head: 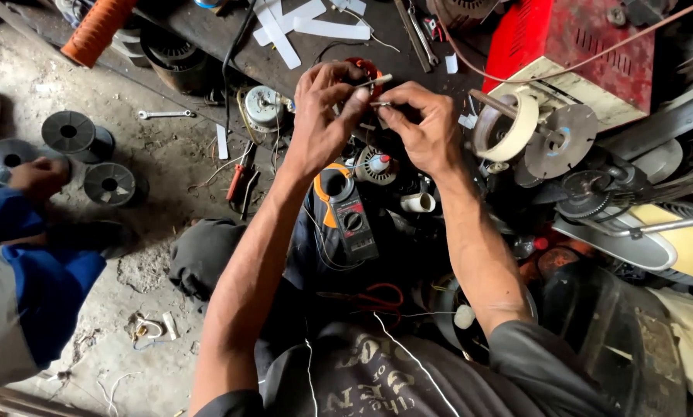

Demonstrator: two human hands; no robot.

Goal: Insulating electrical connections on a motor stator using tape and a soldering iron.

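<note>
Dusty workshop floor [169, 154], cluttered bench [231, 46], both hands' grips, left hand [323, 116], right hand [424, 127], pinched on thin wire [373, 80]

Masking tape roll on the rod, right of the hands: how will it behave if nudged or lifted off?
The tape roll is a thin paper ring with a wide hollow core, so it is probably light. It hangs loosely on a rod, so a nudge would likely swing or slide it. Being round, it may roll once free. Neither the left hand nor the right hand touches it.
</note>
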